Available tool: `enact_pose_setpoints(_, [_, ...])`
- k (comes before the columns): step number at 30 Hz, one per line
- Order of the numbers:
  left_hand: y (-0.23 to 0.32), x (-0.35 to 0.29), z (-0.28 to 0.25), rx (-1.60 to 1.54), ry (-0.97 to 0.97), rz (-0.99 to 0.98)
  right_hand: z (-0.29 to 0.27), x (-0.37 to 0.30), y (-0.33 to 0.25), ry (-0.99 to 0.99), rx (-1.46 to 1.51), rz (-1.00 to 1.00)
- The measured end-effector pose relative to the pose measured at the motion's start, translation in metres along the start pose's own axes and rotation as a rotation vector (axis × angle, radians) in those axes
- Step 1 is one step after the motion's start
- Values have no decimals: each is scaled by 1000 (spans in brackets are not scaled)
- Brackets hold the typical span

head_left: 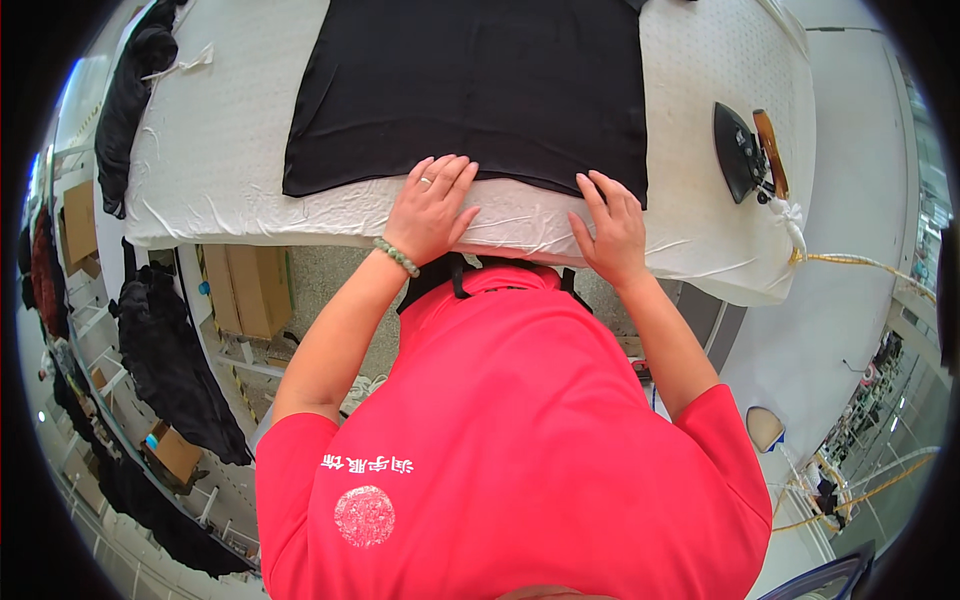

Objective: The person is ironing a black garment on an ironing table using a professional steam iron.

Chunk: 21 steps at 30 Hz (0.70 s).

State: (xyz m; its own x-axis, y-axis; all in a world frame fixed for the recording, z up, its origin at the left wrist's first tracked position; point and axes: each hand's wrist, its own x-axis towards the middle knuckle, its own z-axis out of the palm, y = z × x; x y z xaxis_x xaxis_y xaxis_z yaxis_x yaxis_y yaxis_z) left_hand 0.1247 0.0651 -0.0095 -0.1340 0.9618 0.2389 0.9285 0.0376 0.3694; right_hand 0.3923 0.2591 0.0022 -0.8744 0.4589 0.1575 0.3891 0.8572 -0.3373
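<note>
A black garment (pixel 475 90) lies spread flat on the white padded ironing table (pixel 220 150), its lower hem running along the near edge. My left hand (pixel 430 205), with a ring and a green bead bracelet, rests at the middle of that hem, fingertips on the cloth. Its fingers are stretched out. Over the hem's right part lies my right hand (pixel 612 222), fingers extended and thumb apart, fingertips touching the fabric near the corner. Neither hand grips the cloth. A steam iron (pixel 738 152) with a wooden handle stands to the right, away from both hands.
A white-wrapped hose (pixel 798 235) runs from the iron off to the right. Dark cloth (pixel 135 90) hangs over the table's left edge, and black garments (pixel 165 350) hang lower left. A cardboard box (pixel 248 290) sits beneath the table.
</note>
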Motion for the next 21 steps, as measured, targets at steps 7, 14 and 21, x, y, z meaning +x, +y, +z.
enact_pose_setpoints(7, [-2, 0, -1, 42, -39, 37, -9, -18, 33, 162, 51, 406])
enact_pose_setpoints(14, [3, 11, 4, 49, 14, 59, -23, -16, 87, -152, 769, 1093])
enact_pose_setpoints(21, [-3, 9, 1, 16, 46, 101, -21, -21, 87, -182, 844, 1071])
